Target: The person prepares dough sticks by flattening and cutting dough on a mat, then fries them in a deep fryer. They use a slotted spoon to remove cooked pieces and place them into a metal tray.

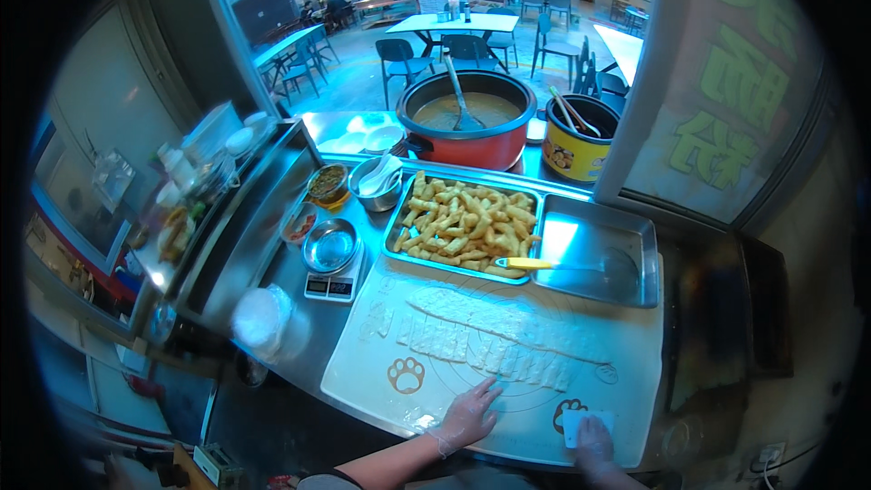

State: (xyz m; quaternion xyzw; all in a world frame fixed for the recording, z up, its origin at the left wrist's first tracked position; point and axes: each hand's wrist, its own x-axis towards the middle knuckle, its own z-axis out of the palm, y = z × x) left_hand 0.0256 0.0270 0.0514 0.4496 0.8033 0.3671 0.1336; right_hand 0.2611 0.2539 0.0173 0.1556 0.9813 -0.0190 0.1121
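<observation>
My left hand, in a clear plastic glove, rests with spread fingers near the lower edge of a white baking mat. Its fingertips are just below a row of cut dough strips, and nothing is in it. To the right, my gloved right hand holds a white flat scraper against the mat, beside a printed paw mark. Above the cut strips lies a long flat sheet of dough. A metal tray of fried dough sticks stands behind the mat.
Right of the fried dough is a metal tray with a yellow-handled utensil across it. A digital scale bearing a metal bowl stands left. Behind are a red pot with a ladle and a yellow pot.
</observation>
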